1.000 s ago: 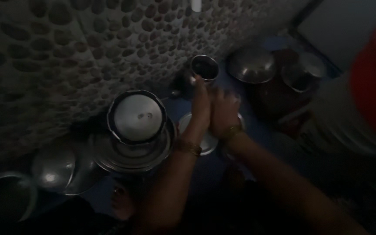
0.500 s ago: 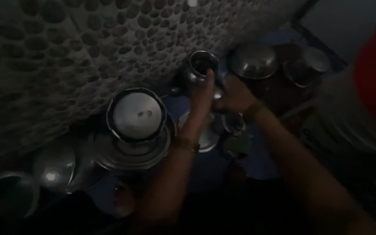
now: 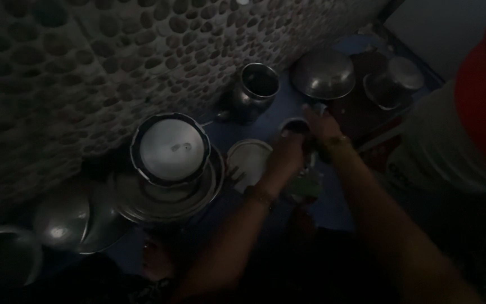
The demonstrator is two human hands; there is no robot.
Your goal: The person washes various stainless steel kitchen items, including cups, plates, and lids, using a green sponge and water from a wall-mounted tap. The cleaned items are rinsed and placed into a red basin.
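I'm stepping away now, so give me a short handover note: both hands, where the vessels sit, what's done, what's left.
Left hand and right hand meet on a small round steel cup; the grip is too dim to judge.
Tall steel pot stands by the pebbled wall, apart from the hands.
Flat steel lid lies beside the left hand.
Covered steel pan sits left.
Done or left: unclear.

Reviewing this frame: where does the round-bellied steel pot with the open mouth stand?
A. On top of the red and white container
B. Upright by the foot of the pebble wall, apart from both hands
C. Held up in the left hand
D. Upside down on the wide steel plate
B: the steel pot stands upright at the base of the pebble wall, while the left hand and right hand work lower down at a small cup.
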